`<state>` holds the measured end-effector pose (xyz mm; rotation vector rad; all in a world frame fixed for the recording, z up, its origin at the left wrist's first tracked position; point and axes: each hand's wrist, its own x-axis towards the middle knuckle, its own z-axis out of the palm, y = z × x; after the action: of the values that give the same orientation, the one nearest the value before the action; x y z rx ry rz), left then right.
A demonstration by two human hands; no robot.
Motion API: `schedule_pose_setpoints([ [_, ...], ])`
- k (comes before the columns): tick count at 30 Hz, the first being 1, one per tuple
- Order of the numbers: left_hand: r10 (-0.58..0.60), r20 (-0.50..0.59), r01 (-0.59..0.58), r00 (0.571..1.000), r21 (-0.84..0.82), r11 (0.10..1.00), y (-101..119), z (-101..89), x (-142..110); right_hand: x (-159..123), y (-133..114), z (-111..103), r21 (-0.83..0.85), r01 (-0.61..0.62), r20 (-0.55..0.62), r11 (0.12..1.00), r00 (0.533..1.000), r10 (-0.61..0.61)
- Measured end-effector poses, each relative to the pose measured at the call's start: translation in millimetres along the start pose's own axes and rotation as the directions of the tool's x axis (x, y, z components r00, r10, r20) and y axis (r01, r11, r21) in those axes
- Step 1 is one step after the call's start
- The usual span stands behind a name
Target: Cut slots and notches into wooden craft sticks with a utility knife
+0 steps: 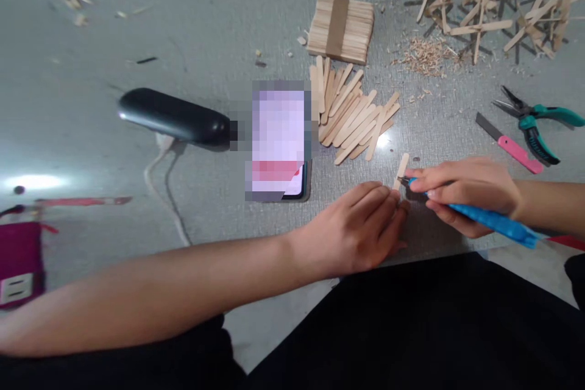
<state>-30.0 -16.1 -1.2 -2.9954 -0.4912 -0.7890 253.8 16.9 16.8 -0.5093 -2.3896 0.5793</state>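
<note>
A wooden popsicle stick [403, 166] lies at the table's near edge, its lower end covered by fingers. My left hand [359, 228] is closed on that end, pressing it against the table. In my right hand [466, 195] is a slim blue pen-like tool [491, 222], gripped as one writes. Its dark pointed tip rests on or just over the stick; contact is too small to tell. Beyond my hands lies a loose spread of popsicle sticks [351, 116], and behind it a stack of sticks bound with a brown paper band [337, 27].
Teal-handled long-nose pliers [530, 116] and a pink cutter [514, 149] lie at right. Joined sticks [484, 0] and wood shavings [425, 56] cover the far right. At left are a phone [299, 189], a black oblong device [173, 116] with a white cable [167, 192], and a purple pouch [21, 256].
</note>
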Motion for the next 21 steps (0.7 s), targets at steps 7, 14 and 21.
schedule_pose_setpoints([
  [7,-0.024,0.044,0.026,0.999,-0.047,0.999,-0.6,-4.8,3.7,7.8,-0.4,6.9,0.024,-0.006,-0.100,1.000,0.995,0.008],
  [14,-0.057,0.013,0.058,0.998,-0.099,0.993,-9.2,-1.4,2.0,-2.0,11.4,10.9,0.072,0.076,-0.163,0.994,0.984,-0.064],
  [21,-0.216,-0.040,0.214,0.976,-0.052,0.975,-21.7,5.6,-0.4,-6.8,18.5,7.3,0.172,0.132,-0.090,0.976,0.989,-0.118],
])
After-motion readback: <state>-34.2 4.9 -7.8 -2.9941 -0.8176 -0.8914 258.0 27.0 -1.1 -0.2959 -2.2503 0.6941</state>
